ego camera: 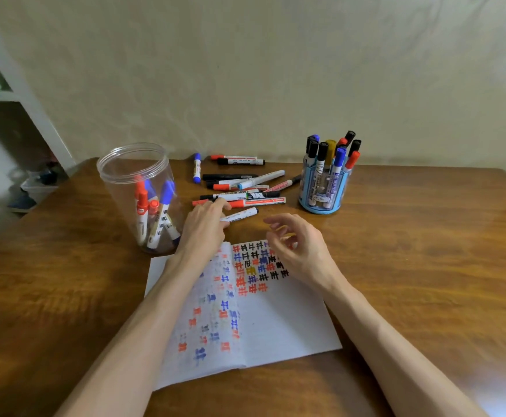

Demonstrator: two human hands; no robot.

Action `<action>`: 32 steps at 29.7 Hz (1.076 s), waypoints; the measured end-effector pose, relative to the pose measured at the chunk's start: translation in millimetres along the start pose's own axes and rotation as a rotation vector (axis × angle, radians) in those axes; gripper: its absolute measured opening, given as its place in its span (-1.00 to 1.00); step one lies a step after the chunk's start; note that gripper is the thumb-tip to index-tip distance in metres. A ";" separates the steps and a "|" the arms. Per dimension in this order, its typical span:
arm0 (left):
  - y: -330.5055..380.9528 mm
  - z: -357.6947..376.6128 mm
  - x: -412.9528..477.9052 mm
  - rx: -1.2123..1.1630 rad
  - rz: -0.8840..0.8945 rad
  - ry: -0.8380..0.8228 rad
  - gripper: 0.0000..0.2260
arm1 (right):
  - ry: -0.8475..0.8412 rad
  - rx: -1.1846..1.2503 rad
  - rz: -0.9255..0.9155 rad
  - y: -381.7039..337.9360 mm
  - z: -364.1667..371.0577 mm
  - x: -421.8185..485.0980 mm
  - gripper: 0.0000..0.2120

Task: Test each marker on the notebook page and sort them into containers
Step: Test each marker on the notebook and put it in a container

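An open notebook [276, 320] lies on the wooden table [426, 251], its pages covered with red, blue and black test marks. My left hand [205, 227] reaches over its top edge and pinches the near end of a white marker with a black cap [242, 214] that lies on the table. My right hand [298, 246] hovers over the notebook's upper right with loosely curled fingers, holding nothing. Several loose markers [239, 188] lie in a pile behind. A clear plastic jar [143, 200] at the left holds several red and blue markers. A blue pen holder [324, 185] at the right is full of markers.
A pale wall runs along the table's far edge. A white shelf unit [11, 94] with clutter stands to the left of the table. Bare wood stretches to the right of the notebook and the pen holder.
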State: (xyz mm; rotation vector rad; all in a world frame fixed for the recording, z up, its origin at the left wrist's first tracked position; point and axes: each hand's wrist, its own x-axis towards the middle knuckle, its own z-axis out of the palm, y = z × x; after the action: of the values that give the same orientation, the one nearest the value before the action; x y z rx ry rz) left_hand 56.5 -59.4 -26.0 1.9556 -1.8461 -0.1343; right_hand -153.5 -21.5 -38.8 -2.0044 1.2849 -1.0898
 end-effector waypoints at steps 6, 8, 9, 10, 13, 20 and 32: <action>15.3 -17.4 -24.2 -0.504 0.129 0.008 -0.68 | 0.001 0.160 0.210 -10.7 -0.4 -0.5 -0.71; 22.8 -24.7 -37.5 -0.572 0.222 -0.054 -0.65 | -0.003 0.353 0.259 -17.5 0.0 -2.9 -0.71; 25.4 -26.2 -43.2 -0.581 0.262 -0.071 -0.64 | 0.003 0.413 0.265 -21.7 0.4 -4.2 -0.73; 26.7 -26.8 -48.2 -0.585 0.279 -0.084 -0.64 | 0.021 0.444 0.269 -23.9 0.6 -4.6 -0.71; 22.4 -26.6 -58.3 -0.488 0.237 -0.095 -0.66 | 0.096 0.563 0.350 -25.1 -3.1 -2.5 -0.65; 17.1 -22.1 -68.7 -0.365 0.306 -0.129 -0.81 | 0.057 0.560 0.339 -29.1 2.6 -8.8 -0.65; -11.4 -35.6 -72.8 -0.591 0.191 -0.243 -0.77 | 0.188 0.628 0.322 -15.7 -39.8 3.5 -0.73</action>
State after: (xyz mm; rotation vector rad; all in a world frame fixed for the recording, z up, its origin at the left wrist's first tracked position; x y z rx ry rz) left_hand 72.7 20.1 -15.1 1.3948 -1.8487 -0.7888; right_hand -178.4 -18.2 -4.0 -1.2148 1.1166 -1.3331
